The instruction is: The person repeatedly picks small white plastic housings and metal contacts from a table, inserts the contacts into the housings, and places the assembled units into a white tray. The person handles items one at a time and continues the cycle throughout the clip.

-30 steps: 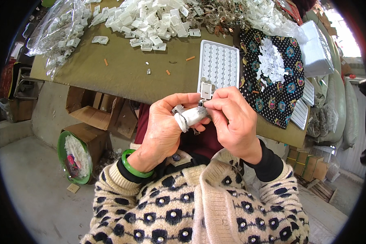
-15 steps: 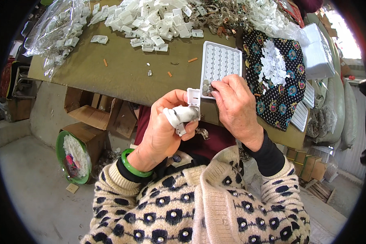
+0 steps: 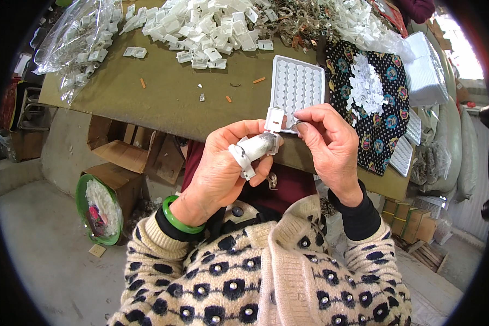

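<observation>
My left hand is closed around a small white plastic clip piece with a shiny metal part below it; a white band wraps its thumb. My right hand sits just to the right, thumb and forefinger pinched together beside the clip's top edge; whether they touch it I cannot tell. Both hands hover over the near edge of an olive-covered table. A white dimpled tray lies on the table right behind the hands.
A heap of white plastic clips covers the table's far side, with clear bags of parts at left. A patterned black cloth holds white bits. Cardboard boxes and a green basin sit below.
The hands have shifted slightly right and up toward the tray. The right fingers slid off the piece to its right edge, and the white clip now stands up from the left hand.
</observation>
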The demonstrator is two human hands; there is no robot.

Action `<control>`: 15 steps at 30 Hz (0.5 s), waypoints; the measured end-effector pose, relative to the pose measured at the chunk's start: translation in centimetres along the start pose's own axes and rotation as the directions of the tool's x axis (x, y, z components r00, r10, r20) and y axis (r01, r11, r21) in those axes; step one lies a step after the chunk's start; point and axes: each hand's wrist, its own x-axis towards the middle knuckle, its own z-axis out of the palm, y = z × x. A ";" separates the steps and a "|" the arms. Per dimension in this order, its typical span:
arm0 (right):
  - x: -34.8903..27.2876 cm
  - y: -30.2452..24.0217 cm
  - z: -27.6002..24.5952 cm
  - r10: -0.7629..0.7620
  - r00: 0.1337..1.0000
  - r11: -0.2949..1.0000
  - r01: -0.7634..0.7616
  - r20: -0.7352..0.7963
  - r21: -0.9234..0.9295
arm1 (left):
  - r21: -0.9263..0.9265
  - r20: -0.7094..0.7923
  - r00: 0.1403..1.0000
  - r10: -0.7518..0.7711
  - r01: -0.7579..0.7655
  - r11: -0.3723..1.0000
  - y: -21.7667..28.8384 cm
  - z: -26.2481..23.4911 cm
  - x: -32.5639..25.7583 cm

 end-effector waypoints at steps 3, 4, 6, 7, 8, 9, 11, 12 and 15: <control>-0.4 -0.6 0.0 0.010 1.000 0.998 -0.010 -0.003 0.061 | 0.083 -0.031 0.998 0.048 -0.046 0.995 -0.4 0.5 0.0; -0.5 -0.8 -0.1 -0.019 1.000 0.999 0.019 -0.009 0.037 | 0.117 -0.059 0.997 0.056 -0.049 0.992 -0.5 0.7 0.0; -0.8 -1.1 -0.2 -0.051 0.999 0.999 0.051 -0.018 0.001 | 0.178 -0.094 0.995 0.035 -0.017 0.984 -0.4 0.9 -0.1; -0.9 -1.4 -0.2 -0.054 0.998 0.999 0.053 -0.023 -0.011 | 0.205 -0.102 0.995 0.004 0.017 0.979 -0.2 1.0 -0.2; -1.0 -1.5 -0.3 -0.057 0.998 0.998 0.056 -0.029 -0.023 | 0.228 -0.117 0.993 -0.021 0.048 0.972 0.0 1.0 -0.2; -1.1 -1.6 -0.3 -0.090 0.995 0.995 0.089 -0.033 -0.042 | 0.178 -0.113 0.994 -0.007 0.027 0.984 -0.2 1.2 -0.3; -1.2 -1.7 -0.3 -0.162 0.986 0.984 0.159 -0.038 -0.081 | 0.065 -0.089 0.995 0.037 -0.031 0.997 -0.5 1.5 -0.4; -1.2 -1.8 -0.2 -0.193 0.981 0.977 0.188 -0.038 -0.105 | 0.055 -0.082 0.996 0.026 -0.022 0.998 -0.5 1.5 -0.4; -1.2 -1.7 -0.1 -0.293 0.955 0.945 0.282 -0.044 -0.166 | 0.021 0.001 1.000 0.017 -0.017 1.000 -0.6 1.2 -0.4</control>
